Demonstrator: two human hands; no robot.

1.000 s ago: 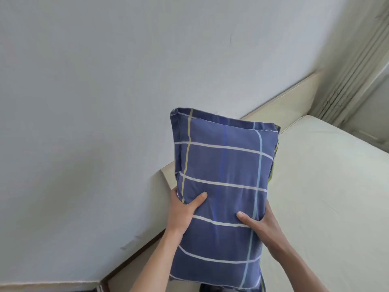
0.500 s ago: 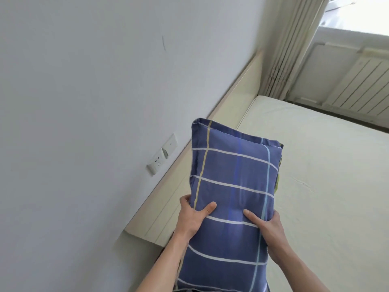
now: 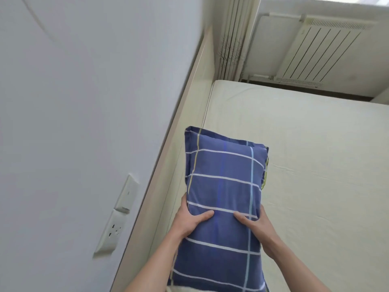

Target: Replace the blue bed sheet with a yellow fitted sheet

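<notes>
1. You hold a blue pillow with a white, yellow and pale-blue check pattern [image 3: 223,192] upright in front of you; its top edge points away from you, over the near side of the pale yellow fitted sheet [image 3: 305,157] that covers the mattress.
2. Your left hand [image 3: 190,221] grasps the pillow's left edge, thumb lying across the front face, fingers wrapped behind it out of sight.
3. Your right hand [image 3: 255,225] grasps the pillow's right edge in the same way, thumb on the front, fingers hidden behind.
4. The yellow sheet lies flat with a few faint creases to the right of the pillow; its far corner sits smooth over the mattress.
5. A light wooden headboard [image 3: 179,131] runs just left of the pillow, against the white wall [image 3: 88,98].
6. A white switch and socket plate [image 3: 117,216] sits on the wall, left of the pillow.
7. Beyond the pillow stand a white panel radiator [image 3: 320,51] and a pale curtain [image 3: 233,36].
</notes>
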